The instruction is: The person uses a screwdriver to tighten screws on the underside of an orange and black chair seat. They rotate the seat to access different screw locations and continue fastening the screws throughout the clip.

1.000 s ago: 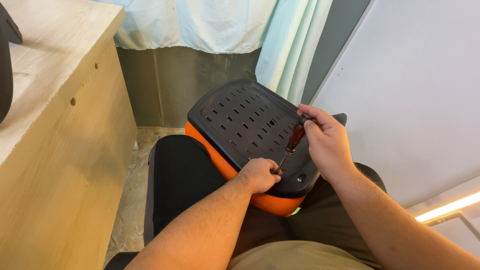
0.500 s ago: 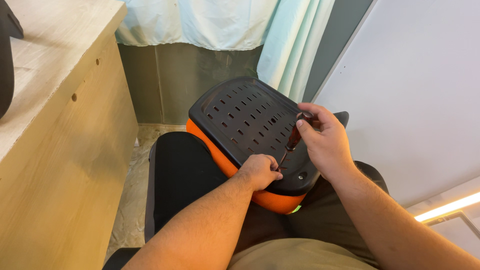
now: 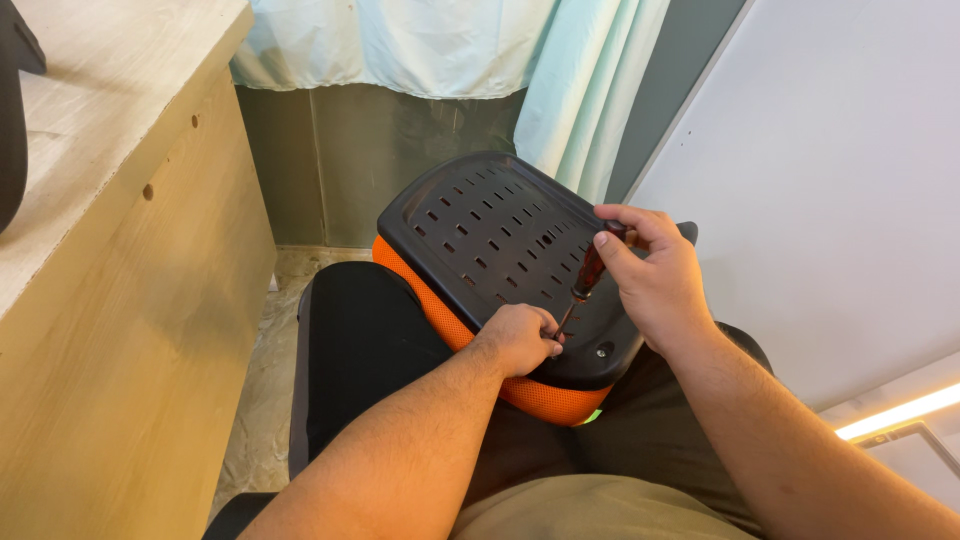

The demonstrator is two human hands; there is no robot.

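Note:
A black slotted plastic panel with orange mesh padding under its edge rests tilted across my lap and a black seat. My right hand grips the dark red handle of a screwdriver, its thin shaft angled down to the panel's near edge. My left hand is curled at the shaft's tip, fingers pinched around it where it meets the panel. A small screw head shows just right of the tip.
A light wooden desk stands close on the left, with a dark object on top at the frame's edge. Pale green curtains hang behind. A white wall panel fills the right; tiled floor lies below.
Both hands hold nearly the same places on the panel. The right hand has shifted slightly around the screwdriver handle; the view has drifted a little.

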